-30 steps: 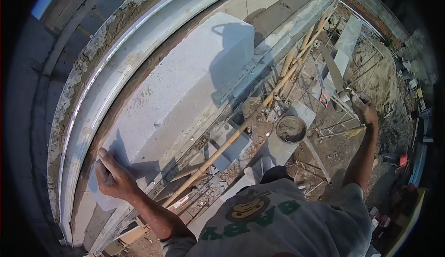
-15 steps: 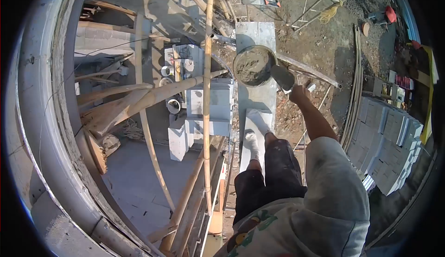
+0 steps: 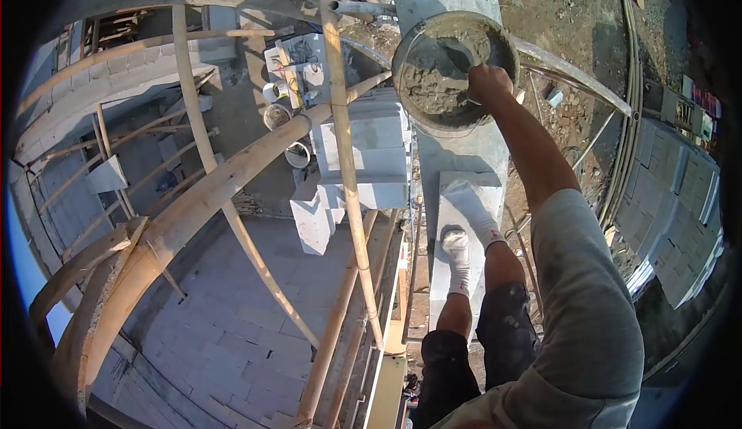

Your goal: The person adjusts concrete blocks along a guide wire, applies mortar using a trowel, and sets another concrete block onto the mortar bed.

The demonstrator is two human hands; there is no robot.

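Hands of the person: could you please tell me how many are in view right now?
1: the right hand reaches into the mortar pan at top centre. The left hand is out of view.

We find no text, label, brand, number or sign that can be read anywhere in this view. The grey shirt (image 3: 587,305) at the near right shows only plain cloth here, with no print in sight. Far right, some coloured packages (image 3: 699,104) lie on the ground, but any marking on them is too small and blurred for us to make out. The pale blocks (image 3: 371,158) in the middle bear no stamp that we can see.
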